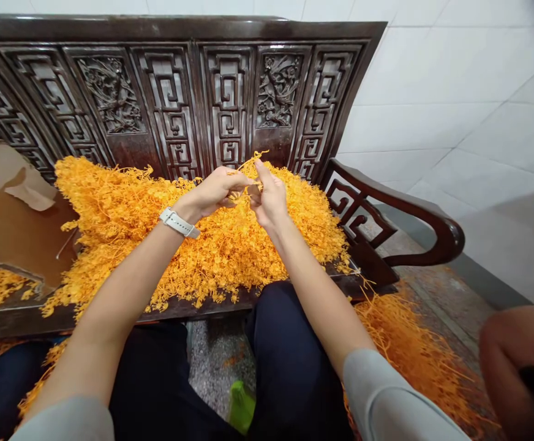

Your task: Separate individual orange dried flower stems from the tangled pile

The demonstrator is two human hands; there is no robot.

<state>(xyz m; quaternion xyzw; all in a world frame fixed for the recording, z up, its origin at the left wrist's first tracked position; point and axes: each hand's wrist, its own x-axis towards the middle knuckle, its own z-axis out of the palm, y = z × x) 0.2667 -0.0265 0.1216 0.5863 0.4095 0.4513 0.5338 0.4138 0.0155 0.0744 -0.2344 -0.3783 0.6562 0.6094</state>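
Orange sprig [248, 191], pinched between both your hands over the desk [111, 315].
Your left hand [218, 190] and right hand [269, 199] gripped it mid-separation; next, likely, a gentle pull apart.

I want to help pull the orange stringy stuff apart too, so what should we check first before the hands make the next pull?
1. Both hands on one piece: ok. The left hand and right hand meet on a small orange sprig.
2. Grip firm: cannot tell; the fingers hide the pinch.
3. Sprig free of the pile: cannot tell; it sits right above the orange heap.
4. Heap staying on the wooden bench: not ok; strands hang over the front edge and lie on the floor.
5. Cardboard box within view: ok, at the left.
6. Another person's knee away from the hands: ok.
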